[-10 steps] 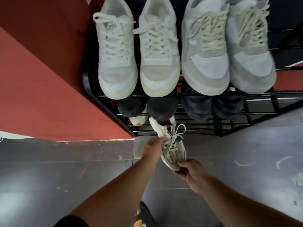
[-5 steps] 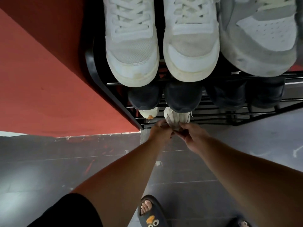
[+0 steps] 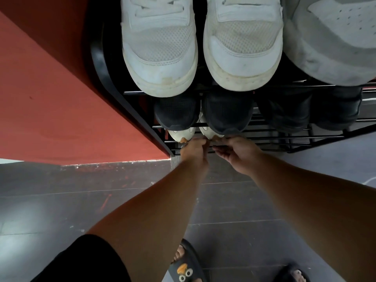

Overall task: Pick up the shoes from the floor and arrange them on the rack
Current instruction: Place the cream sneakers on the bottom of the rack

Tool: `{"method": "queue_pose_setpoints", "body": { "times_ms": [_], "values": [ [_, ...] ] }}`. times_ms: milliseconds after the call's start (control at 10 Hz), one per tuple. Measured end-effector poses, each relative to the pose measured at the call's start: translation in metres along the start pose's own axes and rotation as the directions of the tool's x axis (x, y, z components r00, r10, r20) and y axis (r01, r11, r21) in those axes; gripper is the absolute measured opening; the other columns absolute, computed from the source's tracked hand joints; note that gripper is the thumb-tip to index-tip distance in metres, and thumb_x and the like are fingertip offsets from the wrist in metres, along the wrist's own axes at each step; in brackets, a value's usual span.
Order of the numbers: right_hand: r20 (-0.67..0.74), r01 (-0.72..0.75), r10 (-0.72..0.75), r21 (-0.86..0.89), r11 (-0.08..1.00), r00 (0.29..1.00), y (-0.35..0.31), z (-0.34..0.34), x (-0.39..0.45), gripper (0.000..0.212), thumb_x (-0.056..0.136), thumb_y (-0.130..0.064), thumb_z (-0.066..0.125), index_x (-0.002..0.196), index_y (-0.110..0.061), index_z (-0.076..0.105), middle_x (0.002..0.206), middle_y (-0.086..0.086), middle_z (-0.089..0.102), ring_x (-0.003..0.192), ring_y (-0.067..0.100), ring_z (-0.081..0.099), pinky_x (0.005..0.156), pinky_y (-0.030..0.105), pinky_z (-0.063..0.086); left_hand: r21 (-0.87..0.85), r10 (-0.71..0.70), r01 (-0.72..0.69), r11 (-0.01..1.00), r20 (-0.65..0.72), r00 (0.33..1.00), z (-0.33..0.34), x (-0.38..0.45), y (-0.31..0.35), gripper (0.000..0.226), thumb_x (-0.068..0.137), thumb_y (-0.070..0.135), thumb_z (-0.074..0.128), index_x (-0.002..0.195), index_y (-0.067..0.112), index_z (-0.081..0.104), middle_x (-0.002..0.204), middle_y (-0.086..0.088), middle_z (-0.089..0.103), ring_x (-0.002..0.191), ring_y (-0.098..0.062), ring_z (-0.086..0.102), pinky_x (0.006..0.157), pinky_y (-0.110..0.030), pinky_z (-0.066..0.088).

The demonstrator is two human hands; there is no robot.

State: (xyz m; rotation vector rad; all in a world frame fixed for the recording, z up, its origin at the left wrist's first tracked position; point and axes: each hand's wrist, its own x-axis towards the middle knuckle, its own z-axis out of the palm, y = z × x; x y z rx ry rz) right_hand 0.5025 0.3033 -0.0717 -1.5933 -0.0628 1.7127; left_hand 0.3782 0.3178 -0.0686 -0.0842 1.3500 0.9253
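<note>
Your left hand and right hand at 12 o'clock, fingers pinching the cream shoe's toe, shoe on the rack's lowest tier beside its mate, under dark shoes, white sneakers on top.

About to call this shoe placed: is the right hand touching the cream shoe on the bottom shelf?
Cannot tell. In the head view the right hand meets the cream shoe at its heel; no plain contact or gap shows.

Upper frame: sneakers on my rack, top tier.
Mid frame: shoes on the tier beneath.
Lowest tier: two shoes side by side, my hands just before them.
Left frame: wall beside rack.
</note>
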Motion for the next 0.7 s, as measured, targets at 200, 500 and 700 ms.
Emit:
{"method": "queue_pose_setpoints", "body": {
  "times_ms": [200,500,700],
  "values": [
    [0.050,-0.007,0.012,-0.092,0.996,0.999,-0.007,-0.013,-0.048,0.037,0.098,-0.002,0.049,0.132,-0.016,0.055,0.128,0.009,0.063,0.111,0.037,0.066,0.095,0.048,0.053,0.099,-0.050,0.048,0.994,0.021,0.999,-0.002,-0.035,0.008,0.019,0.094,-0.008,0.050,0.099,0.004,0.064,0.091,-0.011,0.068,0.081,-0.017,0.067,0.076,-0.024,0.057],
    [0.025,0.069,-0.064,-0.313,0.947,0.998,-0.027,-0.031,-0.206,0.031,0.100,-0.011,0.052,0.130,-0.008,0.059,0.110,0.012,0.070,0.080,0.028,0.065,0.071,0.035,0.048,0.682,0.083,-0.197,0.704,0.197,0.977,-0.011,-0.189,0.027,0.021,0.094,0.000,0.056,0.103,0.015,0.069,0.102,-0.009,0.070,0.090,-0.024,0.064,0.086,-0.039,0.054],
    [0.049,0.182,-0.176,-0.380,0.907,0.983,-0.058,-0.044,-0.351,0.042,0.100,-0.046,0.050,0.133,-0.022,0.057,0.118,-0.002,0.071,0.100,0.031,0.072,0.073,0.038,0.059,0.744,0.150,-0.341,0.575,0.315,0.937,-0.029,-0.329,0.036,0.025,0.098,0.008,0.055,0.120,0.016,0.064,0.119,-0.008,0.070,0.104,-0.024,0.066,0.099,-0.045,0.053]
  ]
}}
